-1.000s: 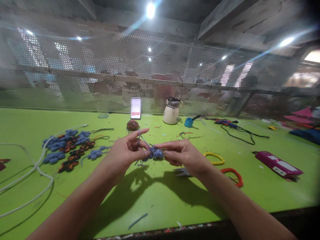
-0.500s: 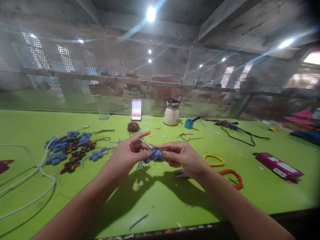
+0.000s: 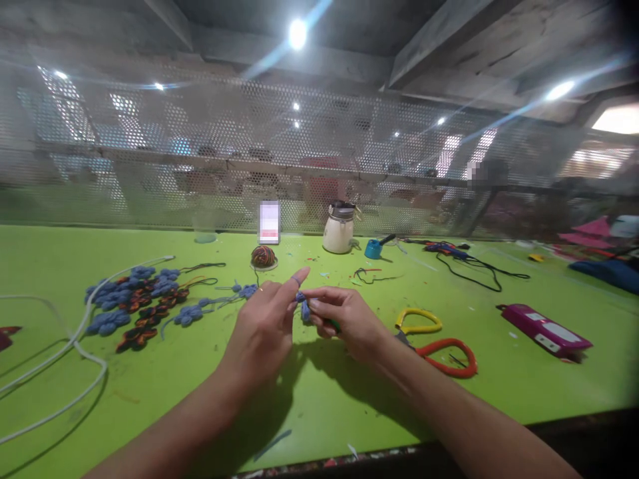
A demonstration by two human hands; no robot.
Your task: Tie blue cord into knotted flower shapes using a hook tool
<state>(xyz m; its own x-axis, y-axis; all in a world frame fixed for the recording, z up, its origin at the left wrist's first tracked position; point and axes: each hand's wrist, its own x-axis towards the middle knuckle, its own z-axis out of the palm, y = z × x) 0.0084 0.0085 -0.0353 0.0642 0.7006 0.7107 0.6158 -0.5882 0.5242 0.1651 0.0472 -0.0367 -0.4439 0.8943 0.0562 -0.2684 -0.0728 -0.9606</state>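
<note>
Blue yarnwork (image 3: 305, 311) partly hidden by right hand (image 3: 345, 313), phone screen (image 3: 269, 220) blurred

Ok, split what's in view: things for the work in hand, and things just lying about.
Likely belonging:
small blue yarn piece between left hand and right hand;
blue yarn flowers;
round multicoloured yarn ball, perhaps;
metal scissors with yellow and orange handles.

Seemingly just lying about:
cream jug with dark lid;
oblong magenta plastic device;
white cable.

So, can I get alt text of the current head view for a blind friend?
A person's left hand and right hand hold a small piece of blue yarn work above a green table. Yarn flowers lie to the left, scissors to the right, a multicoloured yarn ball behind.
</note>
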